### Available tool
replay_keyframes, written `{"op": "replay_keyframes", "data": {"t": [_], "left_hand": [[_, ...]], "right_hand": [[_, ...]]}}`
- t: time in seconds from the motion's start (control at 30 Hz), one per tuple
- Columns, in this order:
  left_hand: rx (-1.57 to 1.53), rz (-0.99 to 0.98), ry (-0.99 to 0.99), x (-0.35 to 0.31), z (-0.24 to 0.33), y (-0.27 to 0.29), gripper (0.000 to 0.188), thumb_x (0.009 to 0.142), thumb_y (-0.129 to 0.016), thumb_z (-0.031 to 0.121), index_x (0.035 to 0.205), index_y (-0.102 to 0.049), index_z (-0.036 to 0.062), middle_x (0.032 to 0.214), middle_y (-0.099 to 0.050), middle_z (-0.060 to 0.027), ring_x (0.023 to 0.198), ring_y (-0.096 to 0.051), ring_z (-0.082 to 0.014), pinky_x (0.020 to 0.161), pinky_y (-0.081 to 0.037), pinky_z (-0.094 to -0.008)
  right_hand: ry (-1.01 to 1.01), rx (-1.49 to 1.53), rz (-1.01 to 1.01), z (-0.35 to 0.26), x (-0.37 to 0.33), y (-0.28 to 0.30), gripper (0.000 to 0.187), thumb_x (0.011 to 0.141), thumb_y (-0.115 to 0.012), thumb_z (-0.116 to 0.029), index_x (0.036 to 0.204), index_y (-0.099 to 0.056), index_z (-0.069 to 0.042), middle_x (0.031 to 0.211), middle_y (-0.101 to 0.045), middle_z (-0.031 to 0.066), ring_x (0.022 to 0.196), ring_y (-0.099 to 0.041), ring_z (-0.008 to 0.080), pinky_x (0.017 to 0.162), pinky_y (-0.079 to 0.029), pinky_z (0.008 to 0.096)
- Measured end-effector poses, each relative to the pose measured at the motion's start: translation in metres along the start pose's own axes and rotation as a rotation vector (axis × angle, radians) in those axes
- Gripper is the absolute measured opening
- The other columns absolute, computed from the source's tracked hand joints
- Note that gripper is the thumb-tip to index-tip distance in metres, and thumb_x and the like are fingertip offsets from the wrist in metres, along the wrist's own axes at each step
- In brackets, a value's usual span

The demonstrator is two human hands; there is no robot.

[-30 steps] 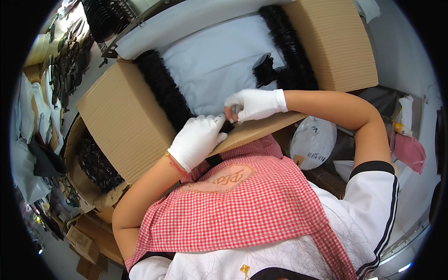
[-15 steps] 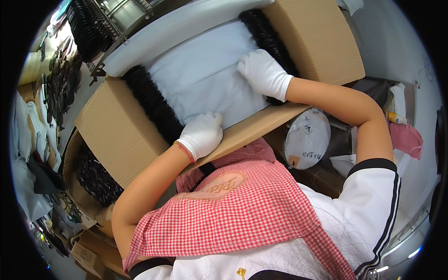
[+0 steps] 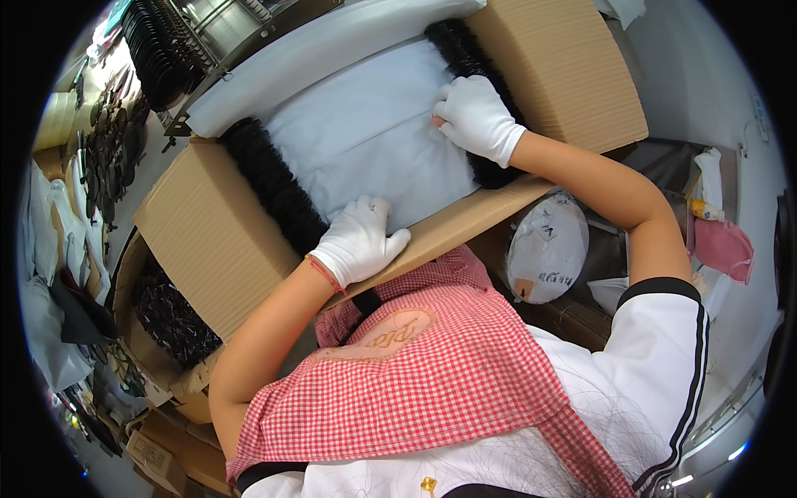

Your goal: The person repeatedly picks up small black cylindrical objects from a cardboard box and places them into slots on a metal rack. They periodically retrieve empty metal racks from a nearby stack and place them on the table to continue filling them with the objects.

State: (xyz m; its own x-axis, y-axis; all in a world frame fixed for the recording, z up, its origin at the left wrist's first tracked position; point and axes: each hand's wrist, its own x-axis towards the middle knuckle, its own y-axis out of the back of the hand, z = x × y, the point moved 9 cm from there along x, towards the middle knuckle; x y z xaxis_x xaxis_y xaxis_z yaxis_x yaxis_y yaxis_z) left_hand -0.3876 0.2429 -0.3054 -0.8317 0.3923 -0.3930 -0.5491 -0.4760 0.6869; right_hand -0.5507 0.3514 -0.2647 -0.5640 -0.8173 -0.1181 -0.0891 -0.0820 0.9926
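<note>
An open cardboard box [image 3: 581, 75] holds a pale white sheet [image 3: 374, 137] laid over its contents. Black furry material [image 3: 270, 178] shows along the left side of the sheet, and more black fur [image 3: 461, 50] along the right. My left hand [image 3: 357, 242], in a white glove, rests on the sheet by the near rim with its thumb spread from its fingers. On the sheet's right part, beside the fur, lies my gloved right hand [image 3: 480, 120], fingers curled and a bare thumb tip showing; whatever it may grip is hidden.
Another carton with dark, shiny stuff [image 3: 170, 319] stands at the left. A round, white-wrapped package [image 3: 546, 249] sits right of the box's near side. A metal rack [image 3: 224, 33] is beyond the far left corner, with many dark items [image 3: 108, 158] hanging nearby.
My left hand has loosened, its thumb moving away from the fingers. My right hand has shifted slightly up and right, and its thumb tip now shows.
</note>
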Motion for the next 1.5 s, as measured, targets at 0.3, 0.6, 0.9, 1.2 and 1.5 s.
{"op": "replay_keyframes", "data": {"t": [0.3,0.6,0.9,1.2,1.5], "left_hand": [[-0.04,-0.059,0.009,-0.005,0.005,-0.002,0.045,0.089,-0.055,0.035,0.113,-0.057,-0.0037,0.114,-0.058,-0.0278,0.107,-0.058,-0.0427,0.096,-0.044,-0.0509],[0.014,-0.156,0.002,-0.043,0.002,0.025,0.044,0.076,-0.067,0.006,0.118,-0.059,0.0004,0.106,-0.065,-0.0182,0.105,-0.061,-0.0378,0.092,-0.048,-0.045],[0.292,-0.138,-0.146,-0.026,0.004,0.023,0.031,0.075,-0.073,0.019,0.104,-0.068,0.0095,0.096,-0.068,-0.0085,0.099,-0.062,-0.0289,0.088,-0.047,-0.0433],[0.264,-0.165,-0.128,-0.029,-0.003,0.022,0.032,0.076,-0.074,0.023,0.106,-0.071,0.011,0.098,-0.067,-0.0085,0.104,-0.061,-0.0279,0.101,-0.041,-0.0454],[0.205,-0.046,-0.054,-0.033,-0.011,0.028,0.034,0.075,-0.073,0.027,0.099,-0.07,0.0035,0.096,-0.067,-0.0138,0.102,-0.062,-0.0302,0.112,-0.034,-0.0499]], "right_hand": [[-0.095,-0.007,0.092,0.009,-0.004,0.004,0.02,0.084,-0.065,-0.026,0.095,-0.074,-0.012,0.093,-0.068,0.0066,0.095,-0.062,0.0274,0.09,-0.044,0.0416],[-0.043,-0.044,0.094,0.007,-0.011,0.012,0.04,0.09,-0.061,-0.039,0.11,-0.071,-0.006,0.099,-0.07,0.0086,0.1,-0.062,0.028,0.092,-0.044,0.0417],[0.071,-0.025,0.211,-0.029,-0.013,0.044,0.041,0.077,-0.077,-0.035,0.102,-0.07,-0.005,0.09,-0.066,0.0095,0.094,-0.062,0.0269,0.088,-0.046,0.0389],[0.449,0.552,-0.627,-0.15,-0.022,-0.036,0.027,0.087,-0.063,-0.016,0.112,-0.062,-0.006,0.097,-0.069,0.0137,0.089,-0.068,0.0339,0.079,-0.055,0.0436],[0.501,0.526,-0.485,-0.162,-0.007,-0.049,0.029,0.085,-0.067,-0.033,0.102,-0.065,-0.01,0.08,-0.069,0.0139,0.074,-0.067,0.0363,0.07,-0.052,0.047]]}}
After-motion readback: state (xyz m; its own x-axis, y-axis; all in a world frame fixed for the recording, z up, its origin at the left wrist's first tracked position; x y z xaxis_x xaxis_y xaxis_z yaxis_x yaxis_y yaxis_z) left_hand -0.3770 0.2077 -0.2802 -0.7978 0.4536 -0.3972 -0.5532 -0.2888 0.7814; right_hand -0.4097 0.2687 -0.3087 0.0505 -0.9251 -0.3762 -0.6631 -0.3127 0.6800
